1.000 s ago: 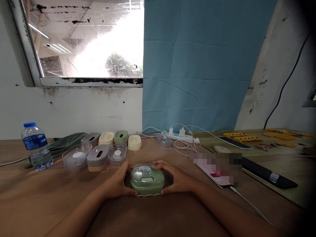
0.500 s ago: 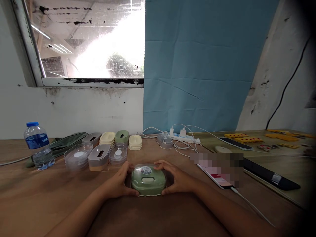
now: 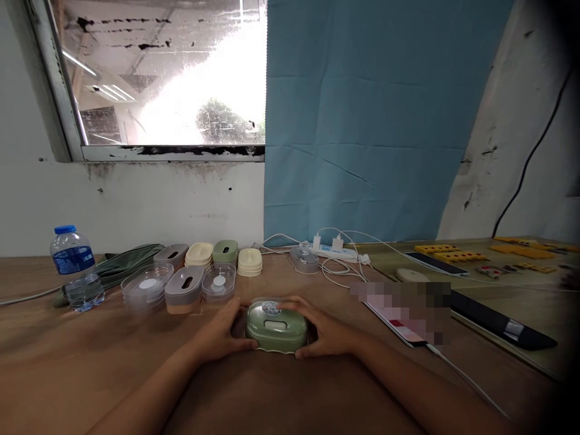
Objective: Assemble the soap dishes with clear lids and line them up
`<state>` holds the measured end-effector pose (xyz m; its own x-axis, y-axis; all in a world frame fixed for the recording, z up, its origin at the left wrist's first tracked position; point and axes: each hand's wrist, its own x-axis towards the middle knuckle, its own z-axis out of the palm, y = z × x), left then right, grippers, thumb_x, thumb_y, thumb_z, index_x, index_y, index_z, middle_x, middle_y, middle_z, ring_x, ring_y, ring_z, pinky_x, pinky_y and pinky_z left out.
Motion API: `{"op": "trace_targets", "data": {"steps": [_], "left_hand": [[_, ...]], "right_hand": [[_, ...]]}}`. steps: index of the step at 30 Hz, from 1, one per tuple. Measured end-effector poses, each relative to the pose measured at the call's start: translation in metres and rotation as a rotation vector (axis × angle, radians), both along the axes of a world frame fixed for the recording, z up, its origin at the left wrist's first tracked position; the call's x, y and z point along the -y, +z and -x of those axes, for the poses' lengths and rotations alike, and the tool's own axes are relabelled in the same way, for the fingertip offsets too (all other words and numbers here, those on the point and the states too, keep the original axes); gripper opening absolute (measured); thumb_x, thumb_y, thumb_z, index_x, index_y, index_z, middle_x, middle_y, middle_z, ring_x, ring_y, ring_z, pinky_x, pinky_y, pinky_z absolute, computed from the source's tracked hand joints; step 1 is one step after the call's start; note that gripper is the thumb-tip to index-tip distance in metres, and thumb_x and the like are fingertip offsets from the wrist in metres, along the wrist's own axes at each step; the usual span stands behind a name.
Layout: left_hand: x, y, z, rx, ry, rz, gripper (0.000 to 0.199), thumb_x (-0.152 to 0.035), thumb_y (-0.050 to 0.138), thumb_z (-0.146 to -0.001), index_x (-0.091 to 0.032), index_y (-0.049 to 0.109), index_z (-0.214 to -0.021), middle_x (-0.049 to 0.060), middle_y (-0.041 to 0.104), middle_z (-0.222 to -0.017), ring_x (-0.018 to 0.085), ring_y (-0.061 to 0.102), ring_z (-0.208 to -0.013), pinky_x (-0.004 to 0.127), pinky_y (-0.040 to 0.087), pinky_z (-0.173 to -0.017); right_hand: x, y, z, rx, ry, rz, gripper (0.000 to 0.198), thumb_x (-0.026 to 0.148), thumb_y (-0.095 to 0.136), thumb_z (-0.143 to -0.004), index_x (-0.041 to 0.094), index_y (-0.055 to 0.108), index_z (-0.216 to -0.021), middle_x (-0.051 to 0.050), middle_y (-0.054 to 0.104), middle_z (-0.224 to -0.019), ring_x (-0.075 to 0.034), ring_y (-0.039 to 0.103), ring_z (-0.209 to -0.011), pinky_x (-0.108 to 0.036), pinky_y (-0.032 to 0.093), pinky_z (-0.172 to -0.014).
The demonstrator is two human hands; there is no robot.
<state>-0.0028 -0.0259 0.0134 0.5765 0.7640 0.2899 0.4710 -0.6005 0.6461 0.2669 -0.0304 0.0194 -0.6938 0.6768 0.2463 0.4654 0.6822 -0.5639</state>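
A small green oval box (image 3: 277, 338) under a clear plastic cover stands on the table in front of me. Its top has a round printed sticker (image 3: 271, 308) and a slot-shaped recess. My left hand (image 3: 222, 332) grips the left side, thumb at the lower front corner and fingers toward the back. On the right side, my right hand (image 3: 324, 329) curls around it, fingertips over the back top edge and thumb at the front corner. The fingers behind the box are partly hidden.
Behind my hands stand clear trays (image 3: 147, 284), a grey box (image 3: 184, 287), cream lids (image 3: 249, 261) and another green box (image 3: 225, 249). A water bottle (image 3: 77, 266) is at left. To the right lie a blurred-out phone (image 3: 399, 326), its cable and a power strip (image 3: 333, 251).
The green box has shifted slightly away from me with both hands around it. My right fingertips reach a little further over its top. The camera view has drifted slightly.
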Motion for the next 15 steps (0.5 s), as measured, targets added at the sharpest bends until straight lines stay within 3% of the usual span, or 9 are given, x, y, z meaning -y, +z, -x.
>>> {"op": "trace_targets", "data": {"steps": [5, 15], "left_hand": [[-0.005, -0.009, -0.001, -0.007, 0.258, -0.102, 0.039, -0.03, 0.053, -0.07, -0.02, 0.042, -0.107, 0.006, 0.053, -0.103, 0.018, 0.054, -0.081, 0.032, 0.043, -0.074], [-0.012, -0.011, 0.003, 0.008, 0.376, -0.161, 0.025, -0.024, 0.047, -0.071, -0.019, 0.041, -0.095, 0.002, 0.051, -0.087, 0.016, 0.051, -0.075, 0.027, 0.039, -0.064]], "right_hand": [[-0.01, -0.006, -0.007, -0.054, -0.184, -0.079, 0.08, 0.041, 0.072, -0.055, 0.026, 0.039, -0.125, -0.008, 0.038, -0.121, -0.026, 0.038, -0.113, -0.039, 0.03, -0.097], [-0.055, -0.028, -0.012, -0.218, -0.623, -0.352, 0.069, 0.039, 0.068, -0.059, 0.027, 0.043, -0.122, -0.006, 0.039, -0.119, -0.024, 0.04, -0.113, -0.038, 0.032, -0.097]]}}
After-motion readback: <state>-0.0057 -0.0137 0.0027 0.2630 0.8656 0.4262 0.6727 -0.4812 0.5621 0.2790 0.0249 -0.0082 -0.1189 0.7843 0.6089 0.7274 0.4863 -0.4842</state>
